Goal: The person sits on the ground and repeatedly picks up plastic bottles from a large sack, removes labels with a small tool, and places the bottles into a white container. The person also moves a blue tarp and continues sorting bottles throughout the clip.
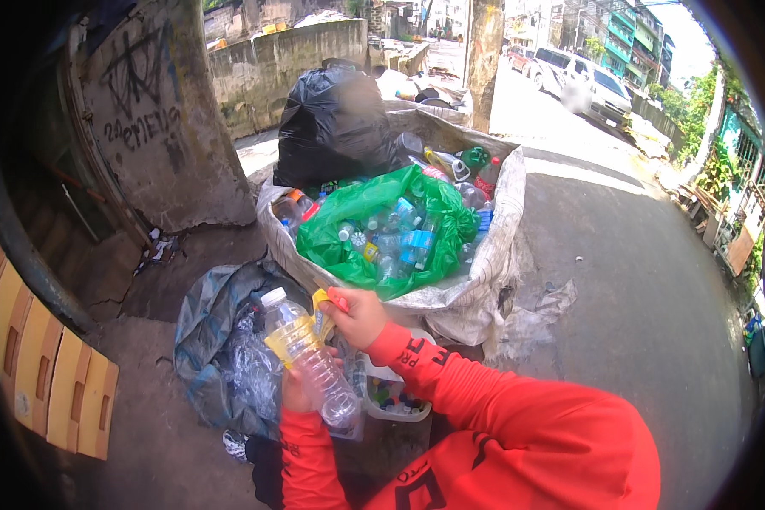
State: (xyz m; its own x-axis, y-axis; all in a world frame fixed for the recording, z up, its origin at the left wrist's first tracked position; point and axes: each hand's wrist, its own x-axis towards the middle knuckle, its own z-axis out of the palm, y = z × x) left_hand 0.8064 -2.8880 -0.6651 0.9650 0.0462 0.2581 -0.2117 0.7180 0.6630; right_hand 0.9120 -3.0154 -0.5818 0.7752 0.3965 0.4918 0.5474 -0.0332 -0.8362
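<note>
A clear plastic bottle [338,389] with a white cap is tilted in front of me, gripped around its lower body by my left hand [298,387]. Its yellow label [293,341] is partly loose, and a flap stands off the side near the shoulder. At that flap, my right hand [359,317] is closed around a small red-orange handle [338,299], perhaps of a cutter; its working end is hard to make out. Just beyond my hands, a green plastic bag [322,245] lies open with several plastic bottles [389,245] inside.
A large white woven sack [510,197] surrounds the green bag and holds more bottles. On its far side rests a full black bag [331,127]. A grey sack [197,338] with clear plastic stands left. Below my right arm is a white tub [400,417] of bottle caps.
</note>
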